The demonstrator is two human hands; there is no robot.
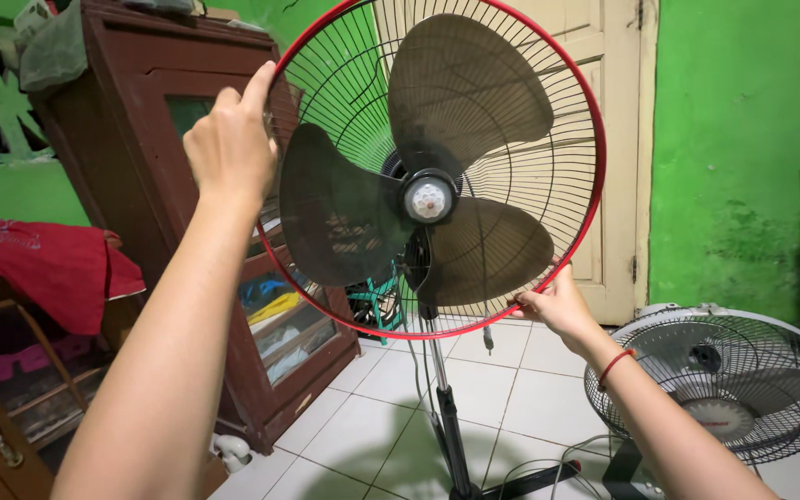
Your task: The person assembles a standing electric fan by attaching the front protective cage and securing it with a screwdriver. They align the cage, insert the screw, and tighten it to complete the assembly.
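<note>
From the head camera, the person stood close before a standing fan (432, 176) whose front guard was off, so that its three dark, translucent blades (344, 222) and the grey hub cap (429, 198) lay bare in front of the black wire rear cage. A red ring (596, 185) ran round the edge of that cage.

The left hand (230, 146) was raised to the ring's upper left edge, fingers curled in on it and the thumb pressed up along the rim, gripping it there. The right hand (553, 304) was down at the ring's lower right edge, fingers pinched narrowly on the rim; a red thread bracelet (615, 364) sat on that wrist. Both arms stretched forward, well apart, with the fan head between them.

The fan stood on a thin metal pole (444, 407) that ran down to a dark base on the white tiled floor (530, 389), where a cable lay loose near the foot.

To the right, low by the floor, a second fan (733, 380) with a grey cage rested tilted upward, near the right forearm but apart from it. Behind the left hand stood a dark brown wooden cabinet (141, 120) with glass panes. At the far left a red cloth (48, 264) hung over a wooden piece of furniture. The walls were bright green, and a cream door (618, 139) stood behind the fan.
</note>
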